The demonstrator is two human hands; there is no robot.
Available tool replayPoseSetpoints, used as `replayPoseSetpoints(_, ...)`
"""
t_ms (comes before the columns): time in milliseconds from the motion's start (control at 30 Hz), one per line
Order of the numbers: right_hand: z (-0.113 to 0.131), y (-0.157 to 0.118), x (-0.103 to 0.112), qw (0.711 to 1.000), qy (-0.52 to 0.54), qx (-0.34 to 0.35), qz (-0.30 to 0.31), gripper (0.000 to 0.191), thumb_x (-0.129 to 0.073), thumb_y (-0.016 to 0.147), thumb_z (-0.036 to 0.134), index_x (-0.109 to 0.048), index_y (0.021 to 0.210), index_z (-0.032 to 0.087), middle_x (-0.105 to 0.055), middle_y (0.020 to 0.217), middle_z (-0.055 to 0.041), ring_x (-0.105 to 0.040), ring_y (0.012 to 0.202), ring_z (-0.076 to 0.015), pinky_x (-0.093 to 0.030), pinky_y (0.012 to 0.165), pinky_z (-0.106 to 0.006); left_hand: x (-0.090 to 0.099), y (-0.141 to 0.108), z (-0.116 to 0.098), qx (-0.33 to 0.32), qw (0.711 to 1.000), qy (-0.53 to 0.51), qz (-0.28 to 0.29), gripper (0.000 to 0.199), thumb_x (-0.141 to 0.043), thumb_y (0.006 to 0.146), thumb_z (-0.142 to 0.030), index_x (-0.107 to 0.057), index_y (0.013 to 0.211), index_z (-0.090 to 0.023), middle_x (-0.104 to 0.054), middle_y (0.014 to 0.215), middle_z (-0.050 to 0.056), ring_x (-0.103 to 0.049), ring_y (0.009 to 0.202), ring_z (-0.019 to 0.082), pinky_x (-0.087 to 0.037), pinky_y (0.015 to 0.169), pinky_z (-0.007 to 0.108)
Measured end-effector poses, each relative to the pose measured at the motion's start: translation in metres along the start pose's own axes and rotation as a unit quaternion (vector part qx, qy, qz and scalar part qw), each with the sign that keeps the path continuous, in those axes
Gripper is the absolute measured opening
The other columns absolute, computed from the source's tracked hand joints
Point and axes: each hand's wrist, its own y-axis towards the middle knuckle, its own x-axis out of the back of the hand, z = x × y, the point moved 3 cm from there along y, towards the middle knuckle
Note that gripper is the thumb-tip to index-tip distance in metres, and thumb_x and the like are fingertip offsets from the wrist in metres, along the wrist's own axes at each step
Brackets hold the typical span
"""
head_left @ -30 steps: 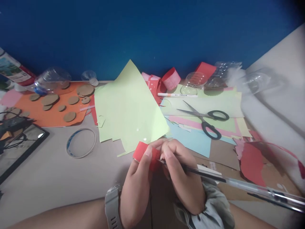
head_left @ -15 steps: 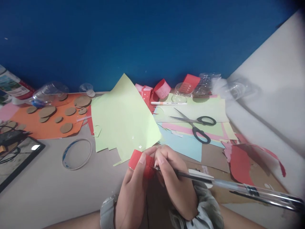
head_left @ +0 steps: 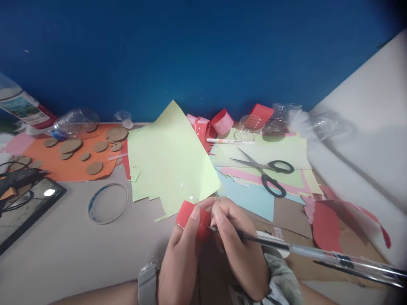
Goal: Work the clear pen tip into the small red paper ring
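Note:
My left hand (head_left: pixel 182 252) grips a small piece of red paper (head_left: pixel 185 213), thumb pressed on its top face. Dark marks show near the paper's right edge. Close beside it, my right hand (head_left: pixel 238 241) pinches a clear-barrelled pen (head_left: pixel 305 251), whose tip meets the marked part of the red paper. The pen's barrel slants down to the right, past the wrist. The fingers of both hands touch or nearly touch. Just beyond them lies a large pale green sheet (head_left: pixel 171 161) with a cut lower edge.
Open scissors (head_left: pixel 259 166) and a white marker (head_left: pixel 230 141) rest on coloured sheets at right. Red paper scraps (head_left: pixel 326 224) lie farther right. A tape ring (head_left: pixel 91 207), cardboard discs (head_left: pixel 70 146) on orange paper (head_left: pixel 34 154), and a plastic bottle (head_left: pixel 76 120) are at left. A blue wall stands behind.
The whole scene has shifted slightly to the right in view. Both hands keep their hold on the red paper and the pen, with little other movement.

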Motion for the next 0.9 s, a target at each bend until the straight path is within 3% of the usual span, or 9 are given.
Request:
replayPoseSetpoints(133,0.0006,0.0003,0.0004,1.000,-0.010,-0.005,-0.006,0.036,-0.055,0.111,0.031,-0.051,0.075,0.026,-0.074,0.085,-0.0032,-0.059,0.068,-0.0190,-0.049,0.063,-0.031,-0.0030,-0.0003,-0.0016,0.030,0.999,-0.022,-0.013,0.044,-0.059,0.109,-0.060,-0.081,0.135,-0.030,-0.086,0.121,0.007,-0.073,0.130,0.036,-0.055,0.119,0.047)
replayPoseSetpoints(333,-0.0007,-0.0009,0.0009,1.000,-0.015,-0.015,0.000,0.035,-0.057,0.108,0.030,-0.050,0.074,0.026,-0.072,0.085,-0.0024,-0.057,0.067,-0.0181,-0.048,0.062,-0.031,-0.0053,-0.0002,-0.0037,0.018,0.999,-0.029,-0.001,0.042,-0.059,0.109,-0.058,-0.083,0.132,-0.032,-0.086,0.118,0.005,-0.074,0.128,0.036,-0.056,0.117,0.047)
replayPoseSetpoints(533,-0.0036,-0.0026,0.0006,0.999,-0.028,-0.020,0.004,0.036,-0.057,0.107,0.031,-0.047,0.073,0.027,-0.056,0.072,0.0012,-0.051,0.065,-0.0187,-0.044,0.060,-0.031,-0.0012,-0.0003,0.0007,0.033,0.999,-0.032,-0.018,0.044,-0.063,0.107,-0.061,-0.082,0.133,-0.031,-0.086,0.111,0.006,-0.075,0.125,0.037,-0.056,0.117,0.048)
replayPoseSetpoints(767,-0.0052,-0.0024,0.0014,1.000,-0.015,-0.020,0.001,0.038,-0.057,0.109,0.036,-0.048,0.074,0.027,-0.057,0.074,0.0007,-0.055,0.068,-0.0197,-0.047,0.063,-0.031,0.0023,-0.0008,0.0054,0.063,0.997,-0.019,-0.041,0.048,-0.063,0.105,-0.067,-0.081,0.136,-0.034,-0.085,0.101,0.005,-0.078,0.114,0.037,-0.058,0.111,0.050)
replayPoseSetpoints(900,-0.0041,-0.0021,0.0008,1.000,-0.018,-0.010,0.005,0.037,-0.056,0.111,0.036,-0.050,0.075,0.027,-0.062,0.077,-0.0008,-0.059,0.070,-0.0204,-0.048,0.063,-0.031,0.0011,0.0013,0.0042,0.057,0.997,-0.037,-0.033,0.046,-0.064,0.106,-0.065,-0.080,0.137,-0.035,-0.086,0.105,0.005,-0.078,0.116,0.036,-0.059,0.111,0.049)
